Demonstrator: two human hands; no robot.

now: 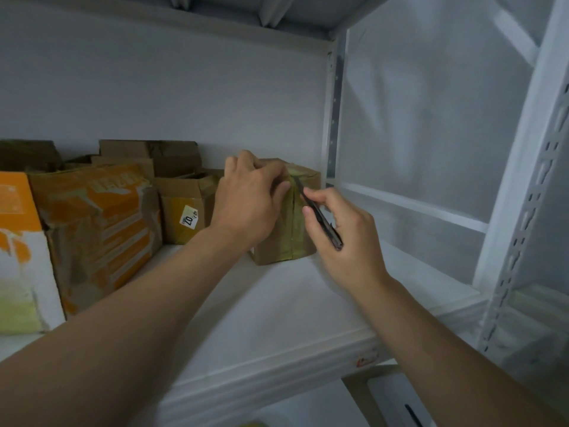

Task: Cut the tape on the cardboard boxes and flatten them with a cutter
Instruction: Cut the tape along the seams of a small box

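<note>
Cardboard sits right between your hands in the head view: the small brown box [274, 252] stands upright on the white shelf [277, 306], near the back wall and toward the right end of the row. A strip of yellowish tape [294, 229] runs down the middle of the face turned to you and over its top edge.

Your left hand [249, 204] comes in from the lower left and grips the box from above. Its fingers are curled over the top and back edge, and the thumb lies on the front face just left of the tape. The wrist covers the left part of that face.

Your right hand [341, 238] is just right of the box, closed round a dark cutter [320, 215]. The fingers wrap the handle and the forefinger lies along its side. The cutter slants up and to the left, and its tip meets the tape near the top edge of the box, close beside your left thumb. Whether the blade has entered the tape you cannot tell from here; the picture is dim and a little blurred.

Left of the box, apart from it, stand other boxes on the same shelf: a brown one with a white label [188, 218] reading "07", a worn orange-printed box [98, 229], and an orange and white box [18, 241] at the left edge. More brown cardboard [147, 154] stands behind them against the wall. A perforated white rack post [523, 217] rises on the right.
</note>
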